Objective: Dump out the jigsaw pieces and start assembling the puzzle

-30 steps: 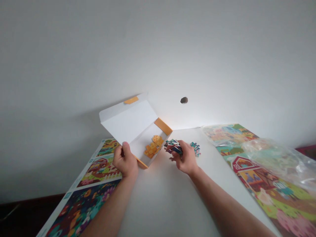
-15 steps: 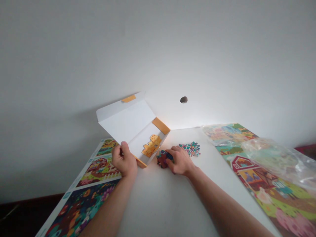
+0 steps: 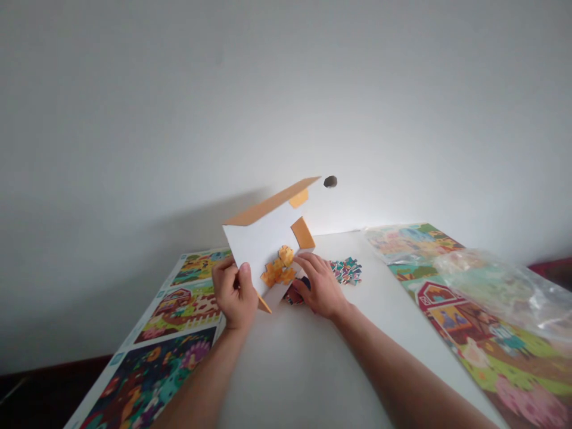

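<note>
Since half a second ago the white cardboard box with orange flaps (image 3: 263,244) has tipped up, pinched at its near corner by the left hand (image 3: 235,295); its orange jigsaw pieces (image 3: 279,271) (thin, knobbly card) could spill toward the white tabletop's (image 3: 313,363) middle, where the right hand (image 3: 319,289) curls loosely over dark pieces (image 3: 292,295).

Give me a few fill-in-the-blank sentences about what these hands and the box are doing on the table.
The left hand grips the ____ end of the tilted white box.
The puzzle pieces inside the box are ____ in colour.
The right hand rests on a dark pile of pieces lying on the ____ table.

Missing words: near; orange; white
</note>
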